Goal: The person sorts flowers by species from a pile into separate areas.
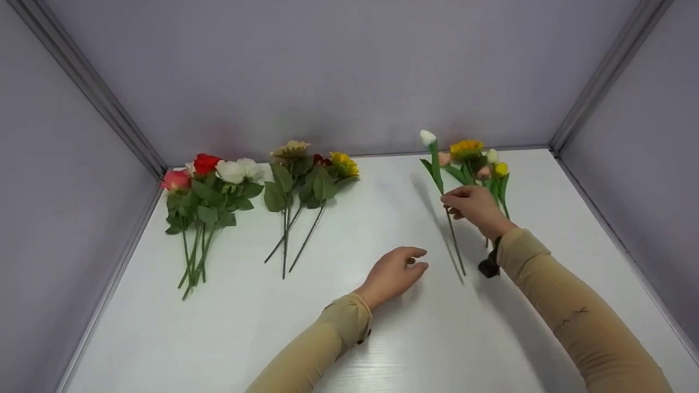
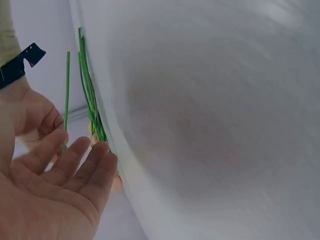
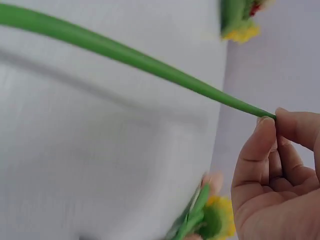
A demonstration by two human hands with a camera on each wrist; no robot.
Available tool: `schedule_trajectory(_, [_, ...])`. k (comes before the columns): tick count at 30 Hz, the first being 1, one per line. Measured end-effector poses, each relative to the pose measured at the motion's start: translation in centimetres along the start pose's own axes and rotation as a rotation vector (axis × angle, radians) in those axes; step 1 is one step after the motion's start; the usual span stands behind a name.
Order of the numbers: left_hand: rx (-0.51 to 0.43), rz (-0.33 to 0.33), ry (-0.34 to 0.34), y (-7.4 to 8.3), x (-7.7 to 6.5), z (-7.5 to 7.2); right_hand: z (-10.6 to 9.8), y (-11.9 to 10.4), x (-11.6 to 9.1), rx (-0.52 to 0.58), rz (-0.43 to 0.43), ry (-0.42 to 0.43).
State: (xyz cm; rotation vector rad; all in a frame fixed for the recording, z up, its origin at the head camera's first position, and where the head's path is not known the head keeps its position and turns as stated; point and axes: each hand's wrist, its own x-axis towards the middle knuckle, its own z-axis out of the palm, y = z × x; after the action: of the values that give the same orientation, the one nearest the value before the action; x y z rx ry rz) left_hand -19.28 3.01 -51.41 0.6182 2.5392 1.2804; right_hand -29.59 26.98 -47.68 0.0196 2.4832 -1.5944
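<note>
My right hand [image 1: 476, 207] pinches the green stem of a white tulip [image 1: 428, 137] between thumb and fingertips, just below its leaves. The lower stem slants down over the table and casts a shadow. In the right wrist view the stem [image 3: 150, 68] runs out from the pinching fingers [image 3: 260, 140]. Behind that hand lies a bunch of tulips [image 1: 501, 170] with a sunflower [image 1: 466, 148], partly covered by the hand. My left hand [image 1: 394, 273] hovers over the middle of the table, holding nothing, its thumb and fingers apart. In its wrist view the fingers [image 2: 95, 175] are loosely extended.
On the white table [image 1: 229, 338] a bunch of red, pink and white roses [image 1: 207, 188] lies at the left. Right of it are several longer-stemmed flowers [image 1: 295, 174], including a yellow sunflower [image 1: 344, 165]. Grey walls [image 1: 349, 71] enclose the back and sides.
</note>
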Motion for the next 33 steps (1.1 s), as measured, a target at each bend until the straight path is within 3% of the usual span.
schedule_trajectory(7, [-0.518,-0.147,0.054,-1.2,-0.9,-1.9,4.4,-2.6,-0.8,0.300,-0.006,-0.042])
schedule_trajectory(11, [-0.687,-0.196,0.084,-1.8,-1.7,-2.5,6.6,-3.7,-1.2,0.414,-0.012,-0.070])
schedule_trajectory(19, [-0.781,-0.220,0.154,-2.7,-3.0,-3.9,9.6,-5.3,-1.3,0.504,-0.023,-0.104])
schedule_trajectory(25, [-0.770,-0.262,0.170,-3.3,-3.6,-4.3,11.3,-5.5,-1.3,0.539,-0.021,-0.137])
schedule_trajectory(33, [-0.732,-0.292,0.192,-4.0,-3.9,-5.0,12.2,-5.7,-1.0,0.538,0.011,-0.140])
